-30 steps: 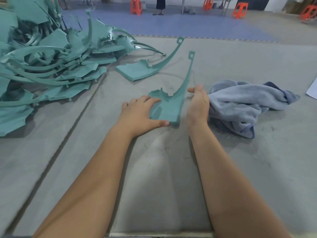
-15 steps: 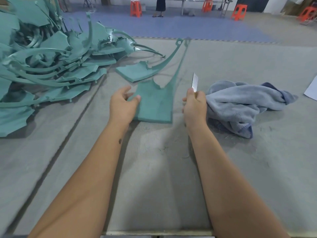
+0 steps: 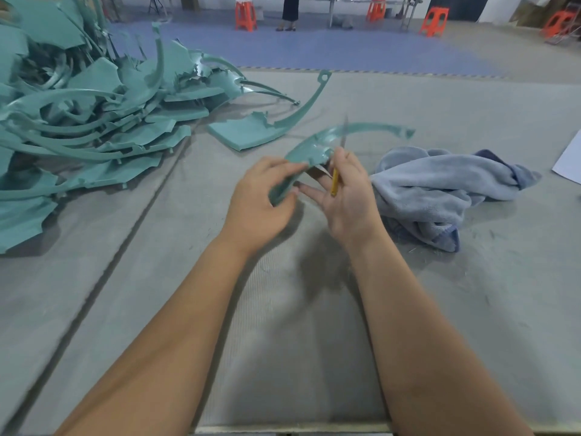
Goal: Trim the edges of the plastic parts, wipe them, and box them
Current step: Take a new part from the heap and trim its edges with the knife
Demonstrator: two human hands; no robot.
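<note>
A teal plastic part (image 3: 317, 147) with a long curved arm is lifted above the grey table, its arm pointing right. My left hand (image 3: 262, 199) grips its lower end, fingers curled round the edge. My right hand (image 3: 344, 190) holds a yellow-handled knife (image 3: 335, 184), whose blurred blade rises against the part, while its lower fingers reach under the plastic. A second teal part (image 3: 251, 133) lies flat just beyond. A light blue cloth (image 3: 440, 190) is bunched on the table right of my right hand.
A big heap of teal plastic parts (image 3: 78, 114) fills the table's left side. A white sheet (image 3: 570, 162) pokes in at the right edge. Orange stools (image 3: 246, 15) and a standing person (image 3: 289, 11) are far off on the blue floor.
The part has been lifted off the table and turned, so its long arm now points right instead of away. My left hand shifted its grip lower; the knife hand moved in against the part.
</note>
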